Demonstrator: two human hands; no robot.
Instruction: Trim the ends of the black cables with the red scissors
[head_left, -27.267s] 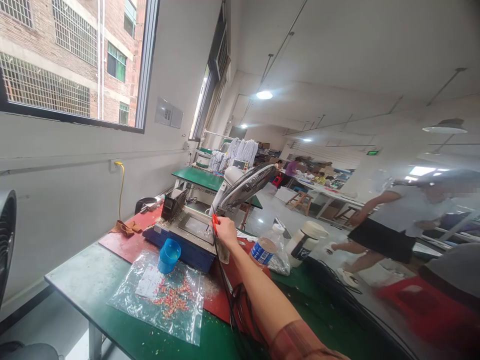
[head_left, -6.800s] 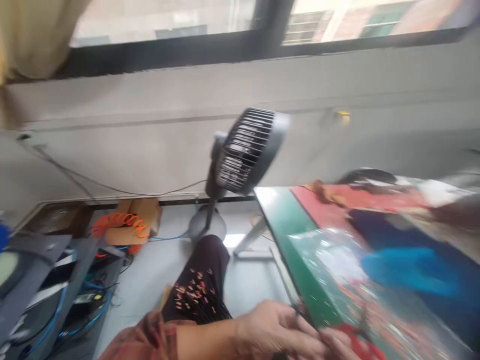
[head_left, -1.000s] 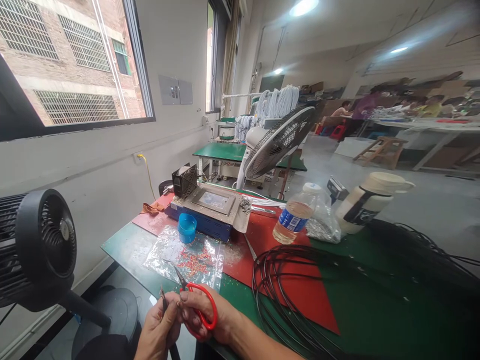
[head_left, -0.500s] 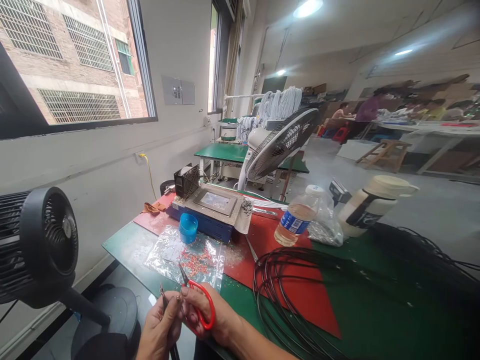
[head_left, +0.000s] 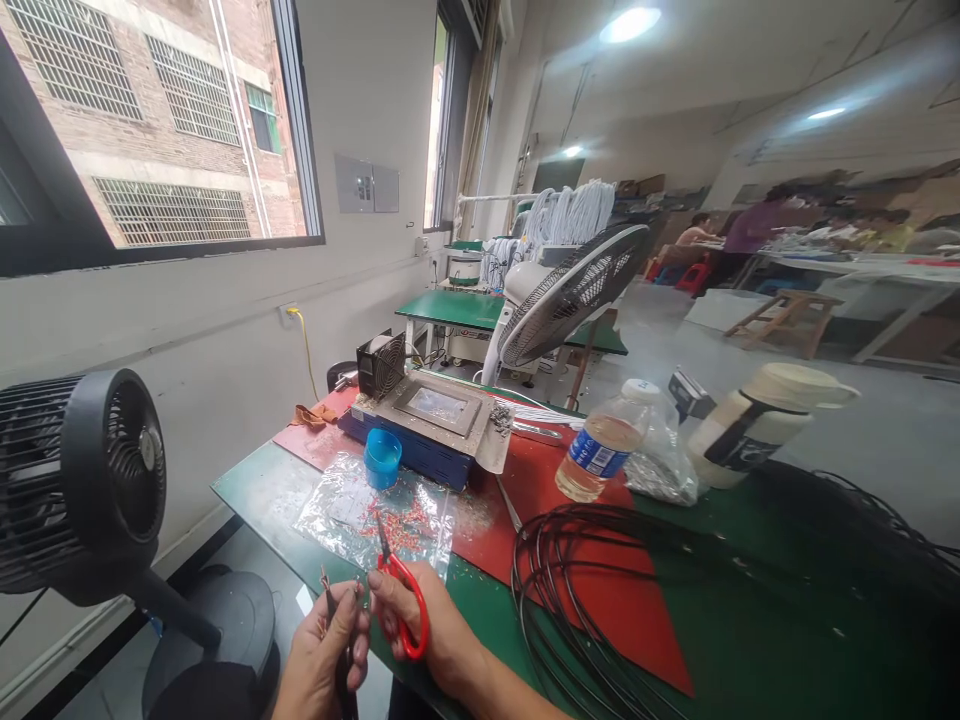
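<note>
My left hand (head_left: 330,640) is closed around a black cable (head_left: 343,672), whose thin stripped wire ends stick up between the fingers. Red-handled scissors (head_left: 415,600) hang on my right hand (head_left: 424,620), which is closed, with the pointed blades aimed up and away from me. The right thumb and forefinger are close beside the left fingertips, at the wire ends; whether they also pinch a wire is too small to tell. Beyond the hands, a clear plastic bag (head_left: 330,510) lies flat with many small red bits (head_left: 401,525) scattered on it.
A blue cup (head_left: 382,460) stands before a blue heating device (head_left: 442,460) with a small fan (head_left: 381,365). To the right lie coiled black cables (head_left: 555,590), a bottle (head_left: 596,455) and a cream jug (head_left: 750,420). A black fan (head_left: 97,470) stands left. People sit farther back.
My right hand with the scissors has drawn slightly apart from the left fingertips, and the scissors have tipped more upright. The whole view has shifted a little.
</note>
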